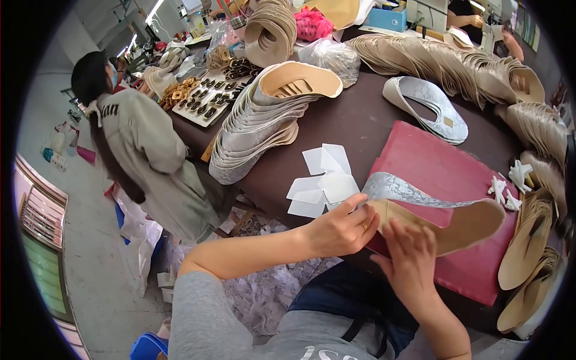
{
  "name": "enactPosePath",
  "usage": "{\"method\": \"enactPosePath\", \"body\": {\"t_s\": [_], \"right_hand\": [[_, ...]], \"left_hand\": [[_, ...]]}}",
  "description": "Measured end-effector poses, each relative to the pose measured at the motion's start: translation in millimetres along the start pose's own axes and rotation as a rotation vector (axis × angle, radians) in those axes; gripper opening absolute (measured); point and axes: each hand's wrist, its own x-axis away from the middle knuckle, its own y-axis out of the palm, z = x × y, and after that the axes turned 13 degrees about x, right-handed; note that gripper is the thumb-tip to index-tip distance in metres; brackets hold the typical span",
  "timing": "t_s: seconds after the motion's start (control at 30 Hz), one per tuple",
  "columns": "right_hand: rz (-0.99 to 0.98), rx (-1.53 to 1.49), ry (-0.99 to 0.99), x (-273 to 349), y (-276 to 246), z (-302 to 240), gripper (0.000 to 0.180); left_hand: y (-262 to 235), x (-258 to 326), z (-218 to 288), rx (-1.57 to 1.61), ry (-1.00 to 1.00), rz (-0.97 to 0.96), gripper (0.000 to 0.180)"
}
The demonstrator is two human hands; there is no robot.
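nearest the camera, both hands work one shoe upper piece (432,207), a curved cut with a silver patterned face and tan lining, lying on the red pad (438,162). the left hand (341,228) is closed on the piece's near left end, thumb and fingers pinching the edge where silver meets tan, seemingly to keep it from sliding. the right hand (410,259) rests fingers-down on the tan lining at the pad's near edge, flat and pressing rather than gripping; its fingertips are partly lost against the lining, so whether anything small sits under them is unclear.

just left of the red pad lie white paper patches (321,180), overlapping, within easy reach. on the pad's right part sit small white scraps (507,189), too small to identify. right of the pad, tan insole-like pieces (528,252) curl off the table, cut by the dark rim.

beyond the pad lies one silver upper (429,108), and to its left a tall fanned stack of uppers (264,123). farther left stands a person in a beige jacket (141,144), their hands hidden.
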Motion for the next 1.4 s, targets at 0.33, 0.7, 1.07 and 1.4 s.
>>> {"method": "enactPosePath", "body": {"t_s": [0.33, 0.7, 1.07, 1.4], "right_hand": [[-0.216, 0.565, -0.371, 7, -8, 111, 0.038], [-0.372, 0.212, -0.256, -37, -26, 84, 0.025], [-0.323, 0.126, -0.267, -56, -32, 85, 0.015], [-0.298, 0.08, -0.325, -51, -29, 90, 0.019]], "left_hand": [[48, -41, 6, -0.193, 0.046, -0.111, 0.024], [30, -74, 3, 0.138, -0.006, -0.347, 0.011], [20, -77, -6, 0.124, -0.037, -0.277, 0.008], [24, -70, 4, 0.163, -0.043, -0.233, 0.006]]}}
